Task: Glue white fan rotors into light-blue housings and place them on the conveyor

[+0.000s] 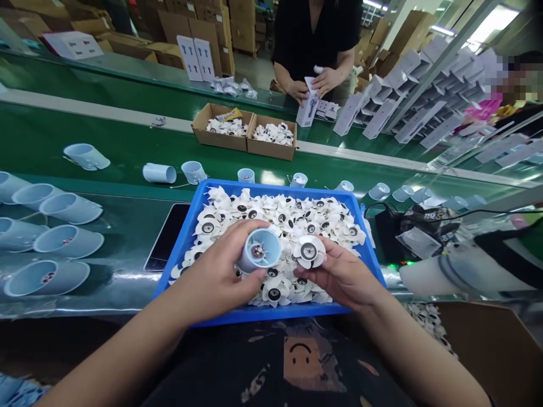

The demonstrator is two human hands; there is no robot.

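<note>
My left hand [231, 265] is closed around a light blue plastic cylinder housing [271, 249], its open end facing me with copper-coloured motor parts inside. Just to the right, my right hand [343, 274] pinches a white fan impeller [310, 252] with a dark round hub. The housing and the impeller are a short gap apart. Both hands are over a blue tray [275, 315] heaped with many similar white impellers [274, 285].
More light blue housings [68, 242] stand at the left, and others line the green bench behind the tray. Two cardboard boxes [271, 148] hold white parts. A dark tablet-like slab [169, 237] lies left of the tray. Across the bench, a person's hands [316, 85] hold a white box.
</note>
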